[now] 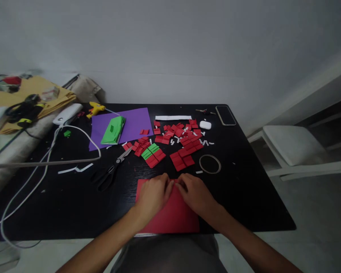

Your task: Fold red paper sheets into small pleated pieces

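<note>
A large red sheet of paper (170, 218) lies at the table's front edge, close to my body. Both hands meet at its far edge. My left hand (155, 192) is closed, thumb and fingers pinching that edge. Beside it, my right hand (195, 192) pinches the same edge with curled fingers. The fingertips hide just what they do to the paper there. Beyond the hands lie red folded paper pieces (182, 158) and a green and red folded piece (153, 154). Black-handled scissors (112, 168) rest to the left with their blades pointing away.
A purple sheet (138, 117) carries a green paper stack (113, 130). Near it are a yellow glue gun (96, 109) and a white cable (47, 163). A tape ring (210, 164), white case (205, 124), keys (205, 111) and phone (225, 115) lie right. A white chair (284, 144) stands beside the table.
</note>
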